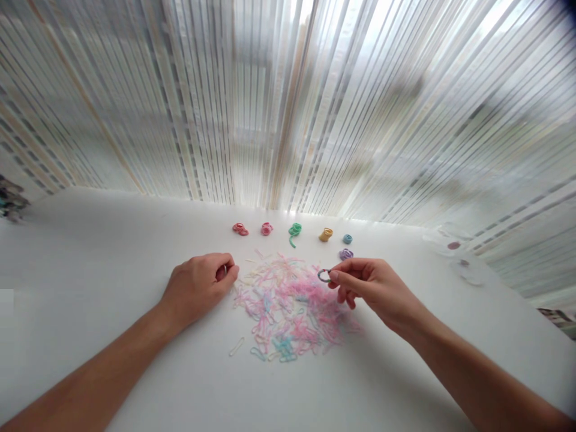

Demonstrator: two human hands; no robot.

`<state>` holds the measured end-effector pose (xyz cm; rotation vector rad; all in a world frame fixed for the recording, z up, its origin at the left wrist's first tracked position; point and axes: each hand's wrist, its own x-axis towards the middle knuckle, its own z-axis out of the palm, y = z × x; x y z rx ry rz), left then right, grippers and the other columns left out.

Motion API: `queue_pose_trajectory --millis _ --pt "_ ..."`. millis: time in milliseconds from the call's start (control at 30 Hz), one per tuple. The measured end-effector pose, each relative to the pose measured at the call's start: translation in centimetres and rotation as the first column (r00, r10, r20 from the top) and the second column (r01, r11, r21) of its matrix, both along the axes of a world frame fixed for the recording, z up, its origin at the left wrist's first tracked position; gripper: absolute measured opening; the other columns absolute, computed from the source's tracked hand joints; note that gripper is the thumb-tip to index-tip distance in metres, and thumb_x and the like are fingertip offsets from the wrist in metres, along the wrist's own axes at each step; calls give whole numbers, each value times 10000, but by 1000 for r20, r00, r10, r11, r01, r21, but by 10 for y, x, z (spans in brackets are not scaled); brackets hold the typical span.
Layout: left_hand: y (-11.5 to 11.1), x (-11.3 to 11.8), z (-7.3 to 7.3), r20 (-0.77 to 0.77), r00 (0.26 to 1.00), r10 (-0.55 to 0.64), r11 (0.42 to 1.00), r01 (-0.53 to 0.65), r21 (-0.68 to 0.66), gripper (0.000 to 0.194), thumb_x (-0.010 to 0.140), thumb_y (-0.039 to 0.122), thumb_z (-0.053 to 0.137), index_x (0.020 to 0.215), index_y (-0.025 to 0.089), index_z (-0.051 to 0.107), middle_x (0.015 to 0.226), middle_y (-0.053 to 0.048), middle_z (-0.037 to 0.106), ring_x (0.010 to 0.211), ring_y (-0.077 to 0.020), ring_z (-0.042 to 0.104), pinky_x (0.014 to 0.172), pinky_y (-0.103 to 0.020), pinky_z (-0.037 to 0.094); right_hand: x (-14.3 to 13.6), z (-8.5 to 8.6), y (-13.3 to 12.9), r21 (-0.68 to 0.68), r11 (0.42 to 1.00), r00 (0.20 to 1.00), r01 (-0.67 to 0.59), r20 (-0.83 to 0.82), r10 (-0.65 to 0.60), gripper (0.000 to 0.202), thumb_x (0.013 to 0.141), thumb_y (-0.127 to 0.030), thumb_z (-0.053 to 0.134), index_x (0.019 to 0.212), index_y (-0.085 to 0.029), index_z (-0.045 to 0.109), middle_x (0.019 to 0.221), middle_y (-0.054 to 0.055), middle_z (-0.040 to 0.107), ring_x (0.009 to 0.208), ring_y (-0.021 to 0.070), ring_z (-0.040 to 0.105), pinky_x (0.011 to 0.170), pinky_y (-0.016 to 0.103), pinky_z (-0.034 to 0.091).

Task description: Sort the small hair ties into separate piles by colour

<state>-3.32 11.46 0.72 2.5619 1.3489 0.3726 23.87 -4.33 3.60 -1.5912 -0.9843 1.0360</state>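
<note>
Between thumb and index finger, my right hand (366, 285) pinches a small dark grey ring (323, 275), like a hair tie, over the pile's right side. My left hand (202, 279) rests on the white table with its fingers curled in; nothing shows in it. Between the hands lies a loose pile of pastel clip-like loops (292, 300), pink, blue and cream. Behind it are small coiled bundles: red (240, 229), pink (266, 228), green (295, 230) with a loose tail, yellow (326, 234) and blue (347, 239). A purple bundle (346, 254) sits just beyond my right fingers.
The white table (189, 384) runs back to a striped string curtain (252, 108). Clear round items (468, 271) lie at the right near the curtain. A dark patterned object (12, 199) stands at the far left edge. One cream loop (236, 346) lies apart in front.
</note>
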Motion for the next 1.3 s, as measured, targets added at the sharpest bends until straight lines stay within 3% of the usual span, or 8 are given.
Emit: queue_pose_trajectory --millis 133,233,433,767,900,1067,1167,1300 --pt "-1 1 1 2 1000 5 1000 -5 -9 313 899 462 448 739 246 609 696 1 638 669 -181 548 612 -310 283 29 0 2 -12 990 975 137 176 -133 443 694 -555 839 784 -131 747 720 88 719 466 115 560 376 228 371" --pt "-1 2 2 0 1000 6 1000 -6 -12 311 897 460 450 734 246 607 694 0 634 673 -184 545 609 -311 274 41 2 10 -38 986 927 161 349 -138 413 760 -546 779 823 -137 764 658 71 702 420 91 467 363 231 298" --pt "-1 2 3 -13 1000 5 1000 -5 -14 323 910 459 430 742 245 603 706 -3 638 688 -188 555 615 -309 276 40 5 45 -74 978 743 194 663 -97 250 816 -382 684 776 -154 776 597 49 707 494 116 530 472 245 369" --pt "0 2 1 -10 1000 4 1000 -4 -24 310 909 457 436 757 244 603 718 -1 640 694 -185 553 623 -311 274 29 4 78 -111 977 678 179 734 -41 229 830 -305 643 726 -161 788 587 43 716 577 143 626 572 257 431" --pt "0 2 0 -20 1000 16 999 -16 -28 308 905 454 438 745 239 592 710 7 625 690 -178 541 625 -310 267 31 8 75 -121 977 635 174 772 -18 273 845 -330 640 669 -179 784 555 29 701 538 137 621 544 248 434" --pt "1 2 1 -31 999 26 999 -27 -34 302 900 452 442 747 238 590 707 12 617 680 -168 526 623 -308 269 41 23 60 -93 980 616 173 787 -34 237 852 -354 651 797 -182 805 576 15 709 496 125 600 508 247 419" --pt "1 2 1 -36 999 30 999 -32 -35 306 901 451 437 749 235 591 706 10 615 676 -166 521 627 -307 276 47 25 55 -78 992 606 94 796 5 216 857 -325 642 850 -188 809 588 4 712 522 125 616 529 244 422" --pt "1 2 1 -51 998 32 999 -34 -30 314 901 460 433 741 236 584 699 12 610 677 -166 520 631 -308 280 51 15 53 -90 993 564 -75 818 117 222 865 -293 619 896 -191 814 612 2 718 542 131 627 576 257 443"
